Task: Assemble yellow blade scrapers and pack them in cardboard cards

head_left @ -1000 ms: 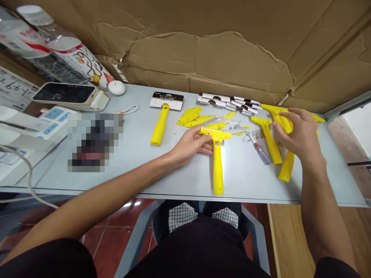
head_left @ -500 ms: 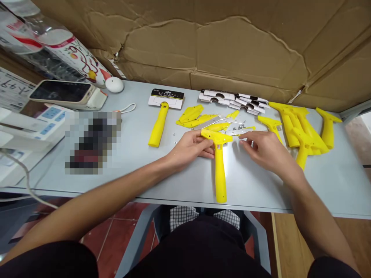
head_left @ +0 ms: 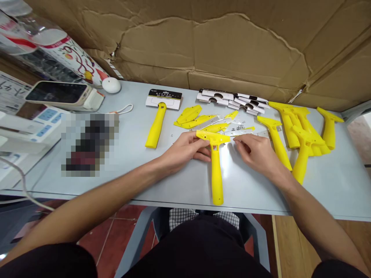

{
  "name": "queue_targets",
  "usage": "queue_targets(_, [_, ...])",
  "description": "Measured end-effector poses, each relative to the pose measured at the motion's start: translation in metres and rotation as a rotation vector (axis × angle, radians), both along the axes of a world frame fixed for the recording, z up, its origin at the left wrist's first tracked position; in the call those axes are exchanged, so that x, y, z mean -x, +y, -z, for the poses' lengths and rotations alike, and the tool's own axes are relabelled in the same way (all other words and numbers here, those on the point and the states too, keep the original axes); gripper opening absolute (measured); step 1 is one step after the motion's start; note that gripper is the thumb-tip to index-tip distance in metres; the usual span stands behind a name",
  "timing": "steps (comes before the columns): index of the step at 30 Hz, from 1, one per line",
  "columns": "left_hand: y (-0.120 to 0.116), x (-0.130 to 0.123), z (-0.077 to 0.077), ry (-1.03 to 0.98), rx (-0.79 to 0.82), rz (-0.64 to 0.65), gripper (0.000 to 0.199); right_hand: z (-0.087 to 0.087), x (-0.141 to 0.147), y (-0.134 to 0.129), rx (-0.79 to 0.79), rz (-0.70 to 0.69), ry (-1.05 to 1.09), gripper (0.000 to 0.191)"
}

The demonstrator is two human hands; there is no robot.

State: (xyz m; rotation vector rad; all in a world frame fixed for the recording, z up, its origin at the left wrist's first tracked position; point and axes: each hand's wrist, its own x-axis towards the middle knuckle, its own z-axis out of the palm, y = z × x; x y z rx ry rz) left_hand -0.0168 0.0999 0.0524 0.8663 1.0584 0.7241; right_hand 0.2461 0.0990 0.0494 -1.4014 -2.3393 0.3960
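Clock directions were taken from the yellow handle [head_left: 217,173], with 12 o'clock at the cardboard [head_left: 249,46]. The yellow handle lay near the front edge of the counter [head_left: 174,189], crosspiece at 12 o'clock, grip toward 6 o'clock. The left hand [head_left: 182,152] was closed on the left end of the crosspiece between thumb and fingers. The right hand [head_left: 255,152] was positioned at 2 o'clock, fingers curled, thumb and forefinger close together, apart from the crosspiece; whether it held a small part could not be determined. Yellow covers [head_left: 188,114] and metal strips [head_left: 207,122] lay at 11 o'clock, screws [head_left: 240,126] at 1 o'clock, and folded cards [head_left: 216,96] at 12 o'clock. A carded handle [head_left: 156,127] lay at 10 o'clock; loose handles [head_left: 279,148] lay at 2 to 3 o'clock.
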Motion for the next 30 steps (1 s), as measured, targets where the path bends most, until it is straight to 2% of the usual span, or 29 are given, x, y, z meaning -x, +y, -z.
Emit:
queue_targets(4, [0.001, 0.001, -0.001, 0.001, -0.002, 0.012, 0.011, -0.004, -0.014, 0.01, -0.064, 0.0, -0.011, 0.033])
queue_targets(9, [-0.002, -0.001, -0.001, -0.016, -0.009, 0.055, 0.016, -0.004, -0.021, 0.016, -0.146, 0.093, -0.28, 0.035])
queue_targets(12, [-0.003, -0.002, 0.0, -0.021, -0.023, 0.068, 0.017, -0.003, -0.023, 0.017, -0.166, 0.112, -0.361, 0.034])
queue_targets(18, [-0.004, -0.003, 0.001, -0.013, -0.019, 0.065, 0.018, 0.0, -0.027, 0.025, -0.17, 0.003, -0.353, 0.036])
queue_targets(30, [-0.005, -0.005, 0.0, -0.036, -0.018, 0.102, 0.019, 0.008, -0.03, 0.03, -0.281, -0.069, -0.236, 0.029])
